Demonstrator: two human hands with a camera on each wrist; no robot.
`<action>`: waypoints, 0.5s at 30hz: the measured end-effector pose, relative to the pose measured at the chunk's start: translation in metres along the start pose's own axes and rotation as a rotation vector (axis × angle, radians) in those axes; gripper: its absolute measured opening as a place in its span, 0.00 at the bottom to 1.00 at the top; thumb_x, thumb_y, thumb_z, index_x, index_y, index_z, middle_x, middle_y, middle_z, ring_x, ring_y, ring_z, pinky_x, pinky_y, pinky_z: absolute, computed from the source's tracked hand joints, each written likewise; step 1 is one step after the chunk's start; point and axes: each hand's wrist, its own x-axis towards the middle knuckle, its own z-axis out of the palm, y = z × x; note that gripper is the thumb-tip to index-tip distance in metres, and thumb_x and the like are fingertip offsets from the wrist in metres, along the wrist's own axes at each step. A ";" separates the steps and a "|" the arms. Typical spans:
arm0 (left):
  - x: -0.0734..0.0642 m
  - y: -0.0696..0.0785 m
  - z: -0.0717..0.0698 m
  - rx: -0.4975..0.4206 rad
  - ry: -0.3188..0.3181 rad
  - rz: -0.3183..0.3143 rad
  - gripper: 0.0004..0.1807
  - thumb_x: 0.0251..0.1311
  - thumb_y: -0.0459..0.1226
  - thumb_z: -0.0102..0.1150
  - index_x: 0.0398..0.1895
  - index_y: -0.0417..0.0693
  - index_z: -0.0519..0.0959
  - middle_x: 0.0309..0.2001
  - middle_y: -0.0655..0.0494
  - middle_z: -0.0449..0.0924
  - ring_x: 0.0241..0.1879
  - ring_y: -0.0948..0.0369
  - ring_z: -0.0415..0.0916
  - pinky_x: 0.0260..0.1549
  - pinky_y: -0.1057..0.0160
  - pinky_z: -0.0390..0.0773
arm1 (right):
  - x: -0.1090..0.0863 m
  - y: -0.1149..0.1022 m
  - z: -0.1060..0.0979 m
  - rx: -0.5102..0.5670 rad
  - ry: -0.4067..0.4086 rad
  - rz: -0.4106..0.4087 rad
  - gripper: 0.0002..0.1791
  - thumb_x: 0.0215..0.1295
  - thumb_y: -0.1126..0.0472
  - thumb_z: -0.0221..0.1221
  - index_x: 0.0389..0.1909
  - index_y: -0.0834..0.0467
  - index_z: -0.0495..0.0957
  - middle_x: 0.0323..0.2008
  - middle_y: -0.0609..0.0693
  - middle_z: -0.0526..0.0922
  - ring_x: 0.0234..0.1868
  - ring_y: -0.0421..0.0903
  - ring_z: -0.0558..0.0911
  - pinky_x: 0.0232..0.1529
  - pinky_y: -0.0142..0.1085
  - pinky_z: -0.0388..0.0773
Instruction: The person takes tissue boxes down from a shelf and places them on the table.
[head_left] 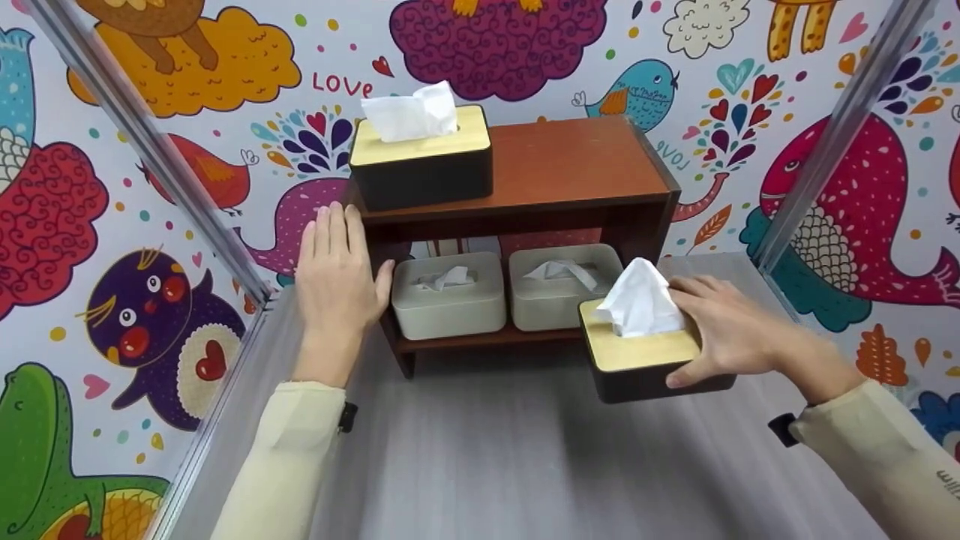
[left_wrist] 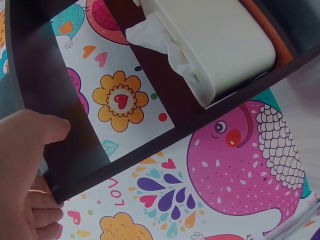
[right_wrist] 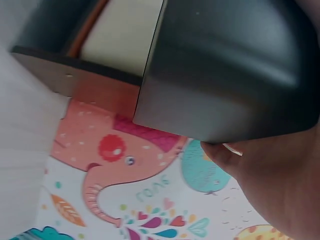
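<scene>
My right hand [head_left: 727,326] grips a black tissue box [head_left: 652,382] by its right side, in front of the shelf. The box has a light wood lid, and a white tissue [head_left: 642,300] stands up from its slot. In the right wrist view the black box wall [right_wrist: 225,75] fills the upper right, with fingertips at its edge. My left hand [head_left: 337,277] lies along the left side of the small brown shelf [head_left: 577,161], fingers straight and together. In the left wrist view its thumb [left_wrist: 52,127] is spread over the dark side panel [left_wrist: 75,160].
Another black tissue box [head_left: 424,176] with a wood lid sits on the shelf's top left. Two pale grey tissue boxes, one left [head_left: 450,311] and one right [head_left: 559,304], stand side by side on the lower board. Cartoon-printed walls [head_left: 525,45] and metal posts [head_left: 150,142] surround the grey floor [head_left: 480,450].
</scene>
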 end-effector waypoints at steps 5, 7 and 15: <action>0.000 0.000 0.000 -0.003 -0.002 -0.002 0.44 0.57 0.52 0.61 0.71 0.34 0.60 0.70 0.37 0.64 0.71 0.44 0.61 0.74 0.51 0.56 | -0.004 0.012 0.017 0.019 -0.030 0.043 0.64 0.32 0.25 0.68 0.69 0.60 0.65 0.69 0.63 0.64 0.65 0.62 0.61 0.59 0.69 0.66; 0.000 0.000 0.000 -0.005 0.003 -0.001 0.44 0.58 0.52 0.61 0.71 0.34 0.61 0.70 0.36 0.65 0.71 0.43 0.61 0.74 0.51 0.56 | -0.006 0.017 0.023 0.027 -0.043 0.061 0.64 0.32 0.25 0.68 0.69 0.61 0.65 0.69 0.64 0.64 0.64 0.63 0.62 0.58 0.69 0.67; -0.001 0.000 0.000 -0.017 0.009 0.001 0.44 0.58 0.51 0.60 0.71 0.34 0.60 0.70 0.36 0.65 0.71 0.43 0.61 0.74 0.50 0.57 | -0.019 0.045 0.046 0.032 -0.053 0.092 0.63 0.32 0.27 0.69 0.66 0.64 0.67 0.67 0.66 0.66 0.62 0.65 0.63 0.58 0.70 0.64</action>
